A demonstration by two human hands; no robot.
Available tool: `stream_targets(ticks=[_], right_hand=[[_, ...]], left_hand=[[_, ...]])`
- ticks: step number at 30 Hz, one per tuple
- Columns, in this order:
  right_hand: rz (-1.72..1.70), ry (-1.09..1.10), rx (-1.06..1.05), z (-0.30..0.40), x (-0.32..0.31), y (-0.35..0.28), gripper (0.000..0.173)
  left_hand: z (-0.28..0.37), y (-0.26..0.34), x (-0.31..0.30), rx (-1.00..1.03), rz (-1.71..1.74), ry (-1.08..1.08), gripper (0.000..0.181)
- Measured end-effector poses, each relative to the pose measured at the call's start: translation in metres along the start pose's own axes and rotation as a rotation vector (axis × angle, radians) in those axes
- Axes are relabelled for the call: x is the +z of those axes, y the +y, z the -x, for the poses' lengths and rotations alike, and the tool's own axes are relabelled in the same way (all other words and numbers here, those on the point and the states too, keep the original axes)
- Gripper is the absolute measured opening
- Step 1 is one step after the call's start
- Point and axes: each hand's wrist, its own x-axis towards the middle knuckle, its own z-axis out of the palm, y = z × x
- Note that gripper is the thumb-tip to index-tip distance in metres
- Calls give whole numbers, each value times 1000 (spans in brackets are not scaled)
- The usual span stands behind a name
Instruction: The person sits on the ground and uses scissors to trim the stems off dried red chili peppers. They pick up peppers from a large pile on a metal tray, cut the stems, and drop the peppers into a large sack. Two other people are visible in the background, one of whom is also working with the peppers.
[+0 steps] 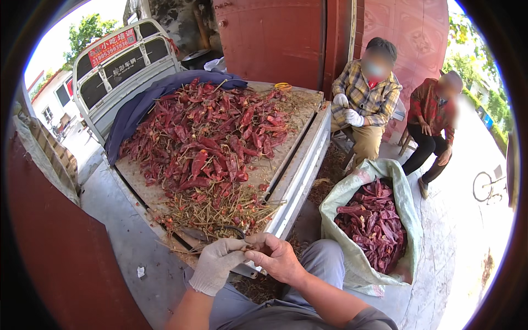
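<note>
My left hand (217, 265), in a pale knit glove, meets my bare right hand (277, 256) above the near corner of a truck bed. Pinched between the fingertips of both is a small brown piece (248, 247), mostly hidden and too small to name. Just beyond my fingers lies a tool with a dark curved handle (232, 228), partly covered. Cut stems and seeds (222, 210) litter this corner of the bed. Behind them rises a broad heap of dried red chili peppers (210, 140), many with stems on.
A woven sack (330, 222) holding dried chilies (373, 227) stands open at my right knee. Orange-handled scissors (283, 86) rest at the bed's far edge. Two people (367, 93) sit beyond the sack, one wearing white gloves. Dark blue cloth (136, 111) borders the heap.
</note>
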Motion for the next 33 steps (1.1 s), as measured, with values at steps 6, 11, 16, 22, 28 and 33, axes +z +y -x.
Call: stream_targets(ticks=[6, 11, 16, 22, 28, 33], right_hand=[[11, 236, -72, 23, -64, -2, 6], [345, 814, -170, 64, -190, 11, 33], [280, 856, -67, 101, -206, 28, 42], [231, 733, 33, 102, -175, 42, 31], [263, 584, 71, 81, -149, 39, 27], [237, 403, 99, 60, -120, 38, 29]], left_hand=[[-17, 6, -8, 137, -271, 38, 18], [-80, 27, -62, 736, -1140, 379, 18], [-131, 32, -51, 477, -1639, 385, 31], [-139, 30, -61, 517, -1655, 388, 17], [-110, 28, -68, 729, -1439, 429, 11], [-106, 39, -59, 563, -1526, 373, 19]])
